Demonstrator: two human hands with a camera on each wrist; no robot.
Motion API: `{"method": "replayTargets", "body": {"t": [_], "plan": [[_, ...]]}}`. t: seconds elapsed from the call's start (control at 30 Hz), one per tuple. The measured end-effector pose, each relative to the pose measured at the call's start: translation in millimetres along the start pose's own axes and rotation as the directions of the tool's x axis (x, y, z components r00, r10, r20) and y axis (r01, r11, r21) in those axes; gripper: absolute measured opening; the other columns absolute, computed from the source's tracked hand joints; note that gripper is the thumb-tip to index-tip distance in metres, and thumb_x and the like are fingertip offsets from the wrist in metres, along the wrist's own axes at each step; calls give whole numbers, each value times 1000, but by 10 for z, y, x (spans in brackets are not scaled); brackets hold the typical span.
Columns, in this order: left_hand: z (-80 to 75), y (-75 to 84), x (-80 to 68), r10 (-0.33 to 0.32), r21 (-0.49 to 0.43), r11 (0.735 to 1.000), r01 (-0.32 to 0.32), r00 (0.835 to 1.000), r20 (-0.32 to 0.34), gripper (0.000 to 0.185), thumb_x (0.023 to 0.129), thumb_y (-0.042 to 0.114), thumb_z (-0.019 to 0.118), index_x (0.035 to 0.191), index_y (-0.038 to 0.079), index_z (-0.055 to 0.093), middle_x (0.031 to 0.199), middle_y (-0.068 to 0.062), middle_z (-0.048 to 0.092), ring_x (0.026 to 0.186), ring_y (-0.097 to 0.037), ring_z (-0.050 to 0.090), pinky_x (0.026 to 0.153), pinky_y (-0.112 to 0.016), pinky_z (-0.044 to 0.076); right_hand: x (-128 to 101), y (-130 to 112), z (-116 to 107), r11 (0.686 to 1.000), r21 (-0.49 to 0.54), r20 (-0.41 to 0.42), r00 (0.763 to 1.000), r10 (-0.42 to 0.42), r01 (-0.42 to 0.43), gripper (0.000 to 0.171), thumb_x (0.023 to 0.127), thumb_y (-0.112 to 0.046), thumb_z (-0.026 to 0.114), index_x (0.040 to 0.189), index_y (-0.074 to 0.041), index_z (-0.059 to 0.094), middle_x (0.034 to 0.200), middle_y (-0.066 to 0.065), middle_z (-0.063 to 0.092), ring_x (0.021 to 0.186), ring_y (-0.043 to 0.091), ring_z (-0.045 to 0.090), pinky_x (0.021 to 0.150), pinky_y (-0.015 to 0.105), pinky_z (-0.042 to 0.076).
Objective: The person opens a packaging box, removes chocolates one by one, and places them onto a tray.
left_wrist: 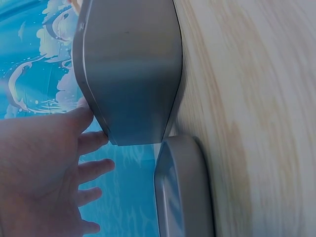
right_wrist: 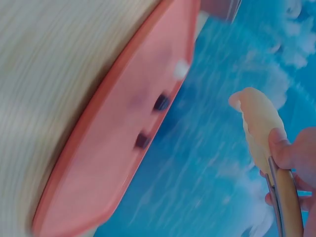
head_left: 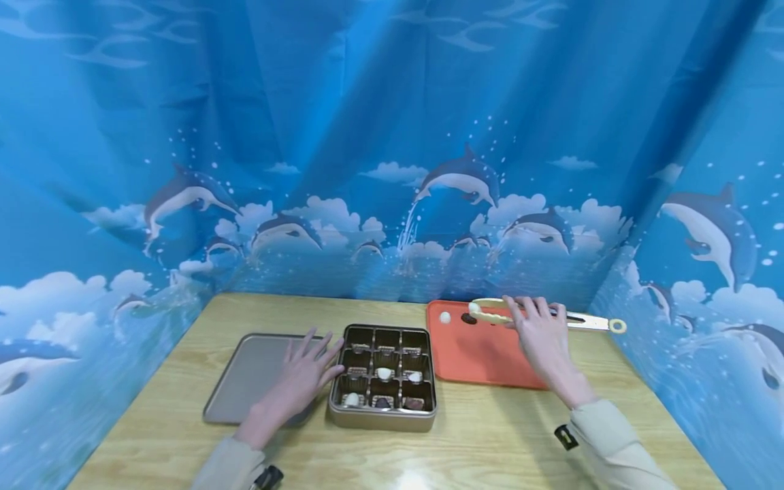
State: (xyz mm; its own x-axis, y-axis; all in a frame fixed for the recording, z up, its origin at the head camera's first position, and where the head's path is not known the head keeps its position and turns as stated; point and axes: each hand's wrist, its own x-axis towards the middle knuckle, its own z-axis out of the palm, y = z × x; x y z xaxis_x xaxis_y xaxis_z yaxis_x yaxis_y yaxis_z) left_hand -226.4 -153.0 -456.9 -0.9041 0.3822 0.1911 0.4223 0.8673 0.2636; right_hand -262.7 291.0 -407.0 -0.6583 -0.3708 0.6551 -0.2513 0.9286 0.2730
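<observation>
A dark metal box [head_left: 384,408] with square compartments stands on the wooden table and holds several chocolates. My left hand [head_left: 306,373] lies flat with its fingers spread, over a grey tray [head_left: 245,371]. Its fingertips touch the box's left wall [left_wrist: 128,74]. In the left wrist view my left hand [left_wrist: 54,163] shows straight fingers. My right hand [head_left: 540,335] grips cream-tipped tongs [head_left: 490,314] over the far edge of an orange tray [head_left: 478,357]. On that tray lie a white chocolate [head_left: 445,317] and a dark chocolate [head_left: 468,318]. The right wrist view shows my thumb [right_wrist: 284,150] on the tongs [right_wrist: 259,118], above the dark chocolates [right_wrist: 160,102].
Blue dolphin-print cloth walls close in the table on the left, the back and the right. The tongs' ring end [head_left: 618,326] points toward the right cloth wall. Bare wood [head_left: 490,435] runs along the near edge of the table.
</observation>
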Motion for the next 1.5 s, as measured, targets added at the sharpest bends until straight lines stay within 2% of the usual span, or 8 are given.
{"method": "replayTargets", "body": {"t": [0.2,0.4,0.53,0.73,0.97,1.1,1.27,1.5], "plan": [[-9,9,-5,4,-1,1000,-4,1000,-3,58,105,39,52,154,11,42,162,-17,32,152,-45,12,116,-75,9,-133,452,118,997,-43,52,996,67,-65,52,78,6,77,128,-6,67,110,19,64,98,39,51,77,57,37],[-8,0,-16,2,2,1000,-2,1000,-25,57,105,38,53,154,10,43,161,-18,33,152,-46,15,116,-75,9,-212,743,242,997,-68,12,999,48,-47,34,82,-5,75,115,0,71,101,22,64,93,42,52,73,58,37],[-9,-1,-22,5,4,1000,-5,1000,-29,57,105,37,54,154,10,43,160,-18,33,151,-47,15,116,-75,10,-232,827,301,996,-81,100,994,50,-41,26,86,-6,70,111,2,70,99,24,63,93,44,52,73,58,37],[-8,14,-31,-1,3,1000,1,1000,-7,57,105,38,52,154,10,42,161,-18,33,152,-47,14,116,-75,9,-189,830,354,992,-113,347,933,93,-57,23,95,1,60,117,3,68,103,26,62,100,46,51,78,60,38],[-5,49,-11,-2,-10,1000,2,1000,1,57,106,38,51,155,11,41,161,-18,33,152,-45,13,116,-74,8,-175,833,468,989,-122,437,889,134,-89,34,92,-14,73,121,3,68,102,25,62,100,43,51,82,61,38],[-3,60,0,-4,-16,1000,4,1000,-3,57,106,38,52,154,11,42,161,-18,33,152,-45,14,117,-74,8,-178,840,492,988,-100,421,894,151,-120,35,91,-12,72,122,4,67,104,26,60,100,44,49,82,62,37],[14,48,1,4,-24,1000,-5,1000,-18,57,105,37,54,154,10,43,160,-19,34,152,-46,15,117,-74,8,-178,820,461,985,-64,346,922,171,-159,38,91,-8,68,126,7,61,109,29,57,104,47,46,83,65,35],[31,-9,-7,28,-40,999,-30,998,-59,58,105,38,53,153,8,44,159,-21,35,151,-48,16,116,-75,5,-96,651,346,995,-31,212,972,100,-95,43,92,-5,67,135,1,61,115,25,58,104,44,48,80,61,36]]}}
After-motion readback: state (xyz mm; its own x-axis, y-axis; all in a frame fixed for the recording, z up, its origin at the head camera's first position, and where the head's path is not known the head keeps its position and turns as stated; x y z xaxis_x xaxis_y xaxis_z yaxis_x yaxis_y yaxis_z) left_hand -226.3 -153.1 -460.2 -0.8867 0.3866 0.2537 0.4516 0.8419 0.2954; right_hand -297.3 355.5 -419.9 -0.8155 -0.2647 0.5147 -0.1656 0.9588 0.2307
